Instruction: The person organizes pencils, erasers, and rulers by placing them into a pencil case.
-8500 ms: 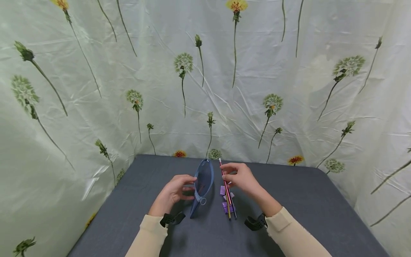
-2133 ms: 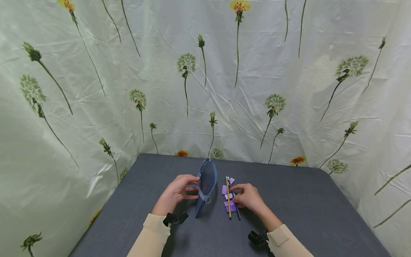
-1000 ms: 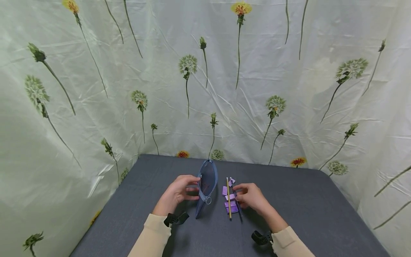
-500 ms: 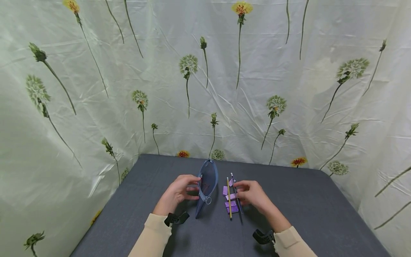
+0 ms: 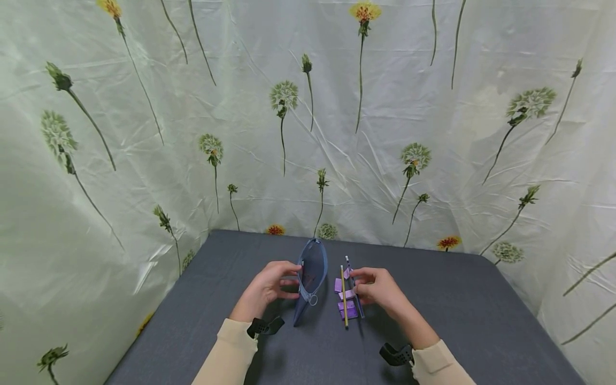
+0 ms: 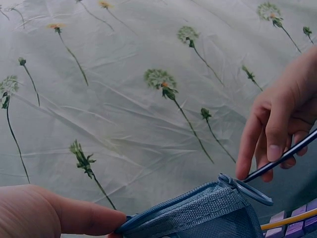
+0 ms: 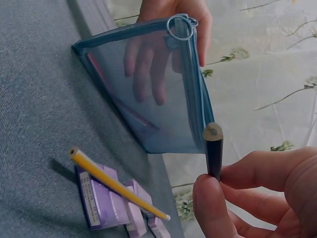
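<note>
A blue mesh pouch [image 5: 311, 272] stands upright with its zipped mouth apart, and the left hand [image 5: 270, 286] holds its left side. Through the mesh in the right wrist view, a red pencil [image 7: 101, 74] shows inside the pouch [image 7: 143, 89]. The right hand [image 5: 380, 291] pinches a dark pencil [image 7: 214, 153], raised a little off the table to the right of the pouch. Beneath and beside it a yellow pencil [image 5: 344, 299] lies across several small purple boxes [image 5: 347, 310]. In the left wrist view the dark pencil [image 6: 287, 154] slants between the right hand's fingers [image 6: 276, 134].
The dark grey table [image 5: 216, 278] reaches back to a pale curtain [image 5: 240, 133] printed with dandelions. A dark band [image 5: 264, 326] is on the left wrist, and another dark band [image 5: 397, 354] is on the right.
The red pencil, earlier in the right hand, is now inside the pouch. The right hand has taken hold of the dark pencil and lifted it slightly off the boxes. The left hand keeps its hold.
</note>
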Demonstrator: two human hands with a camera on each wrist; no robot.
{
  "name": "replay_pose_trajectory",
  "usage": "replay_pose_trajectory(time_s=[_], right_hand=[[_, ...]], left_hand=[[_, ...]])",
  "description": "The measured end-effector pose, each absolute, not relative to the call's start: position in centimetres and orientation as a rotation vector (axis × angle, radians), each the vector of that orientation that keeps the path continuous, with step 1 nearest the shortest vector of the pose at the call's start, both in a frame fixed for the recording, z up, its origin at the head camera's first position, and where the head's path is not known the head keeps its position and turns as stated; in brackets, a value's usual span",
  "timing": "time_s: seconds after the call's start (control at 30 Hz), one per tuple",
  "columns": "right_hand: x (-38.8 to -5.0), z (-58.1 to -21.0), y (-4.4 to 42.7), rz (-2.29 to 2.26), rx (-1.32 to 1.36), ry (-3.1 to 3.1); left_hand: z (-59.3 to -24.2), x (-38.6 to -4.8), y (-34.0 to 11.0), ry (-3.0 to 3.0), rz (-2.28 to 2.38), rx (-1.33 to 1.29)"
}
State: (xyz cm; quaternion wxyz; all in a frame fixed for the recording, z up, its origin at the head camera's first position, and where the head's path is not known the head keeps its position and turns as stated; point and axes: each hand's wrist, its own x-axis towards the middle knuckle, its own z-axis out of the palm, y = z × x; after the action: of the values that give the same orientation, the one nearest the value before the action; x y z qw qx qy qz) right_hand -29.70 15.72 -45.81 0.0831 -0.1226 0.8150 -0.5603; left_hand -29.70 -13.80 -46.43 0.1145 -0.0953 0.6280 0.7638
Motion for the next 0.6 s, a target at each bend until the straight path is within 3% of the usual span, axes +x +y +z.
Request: replay_pose_trajectory(time_s=[0.6], right_hand=[[-28.7, -42.7, 14.1, -1.682, -0.418, 2.367]], left_hand=[[-46.4, -29.9, -13.8, 1.834, 2.249, -0.296]])
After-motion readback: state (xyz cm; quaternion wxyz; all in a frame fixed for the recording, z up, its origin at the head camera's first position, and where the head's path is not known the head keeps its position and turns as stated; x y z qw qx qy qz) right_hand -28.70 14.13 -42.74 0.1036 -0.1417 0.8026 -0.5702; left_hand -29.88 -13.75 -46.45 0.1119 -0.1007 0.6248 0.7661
